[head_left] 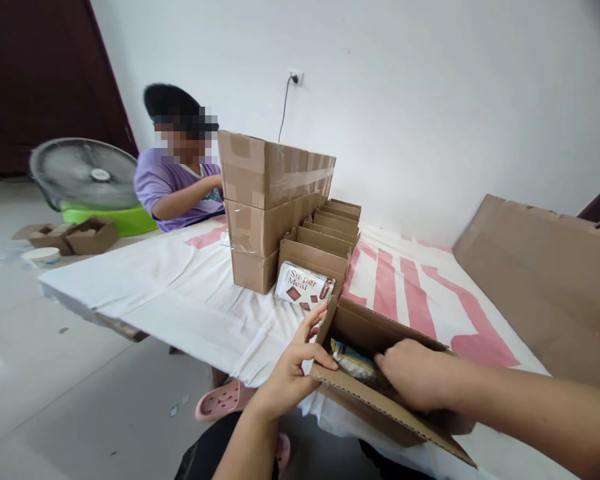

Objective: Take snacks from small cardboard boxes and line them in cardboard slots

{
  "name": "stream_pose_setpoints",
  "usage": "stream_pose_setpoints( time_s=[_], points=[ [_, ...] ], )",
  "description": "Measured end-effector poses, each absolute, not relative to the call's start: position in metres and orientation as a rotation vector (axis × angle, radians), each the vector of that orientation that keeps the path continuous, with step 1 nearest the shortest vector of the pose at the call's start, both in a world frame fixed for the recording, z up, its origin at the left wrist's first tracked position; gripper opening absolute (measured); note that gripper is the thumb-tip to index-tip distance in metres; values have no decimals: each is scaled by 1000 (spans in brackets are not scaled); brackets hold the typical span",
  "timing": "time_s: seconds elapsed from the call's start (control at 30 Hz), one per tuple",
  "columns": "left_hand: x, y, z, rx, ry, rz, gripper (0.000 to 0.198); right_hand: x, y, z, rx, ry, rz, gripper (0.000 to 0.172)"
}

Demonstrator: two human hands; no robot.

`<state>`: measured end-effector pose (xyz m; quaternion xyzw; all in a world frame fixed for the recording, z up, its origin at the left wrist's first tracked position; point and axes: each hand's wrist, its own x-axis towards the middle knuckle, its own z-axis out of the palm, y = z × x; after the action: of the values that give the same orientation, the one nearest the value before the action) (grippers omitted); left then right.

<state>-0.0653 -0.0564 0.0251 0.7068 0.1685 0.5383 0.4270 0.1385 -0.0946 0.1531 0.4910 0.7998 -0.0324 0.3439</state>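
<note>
An opened cardboard box (pixel 375 417) stands at the near edge of the table, with its near flap folded outward. My left hand (pixel 297 357) grips the left end of this box, thumb near the front corner and fingers on the far corner. Inside the box lies a plastic packet (pixel 355 360) with blue and yellow printing. My right hand (pixel 415 373) reaches down into the box beside the packet; its fingertips are hidden. Just beyond my left hand, a white "Su-per Meal" pack (pixel 305 285) leans against a row of open cardboard boxes (pixel 325 253).
Taped cardboard boxes (pixel 250 227) are stacked on the table's white cloth (pixel 180 280). A person (pixel 175 173) in purple sits behind them. A large cardboard sheet (pixel 545 280) stands at right. A fan (pixel 97 175) and small boxes (pixel 93 237) are on the left.
</note>
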Motion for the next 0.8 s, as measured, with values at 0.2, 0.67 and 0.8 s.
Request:
stream_pose_setpoints(
  time_s=[0.2,0.67,0.8],
  points=[
    [-65,-57,26,1768,458,1321,16,139,-97,146,1308,1956,-61,36],
    [-63,-56,26,1777,505,1313,30,163,-92,135,1424,2177,-93,30],
    [-64,-57,25,1785,537,1335,26,168,-89,140,1481,2266,-24,22]
  ],
)
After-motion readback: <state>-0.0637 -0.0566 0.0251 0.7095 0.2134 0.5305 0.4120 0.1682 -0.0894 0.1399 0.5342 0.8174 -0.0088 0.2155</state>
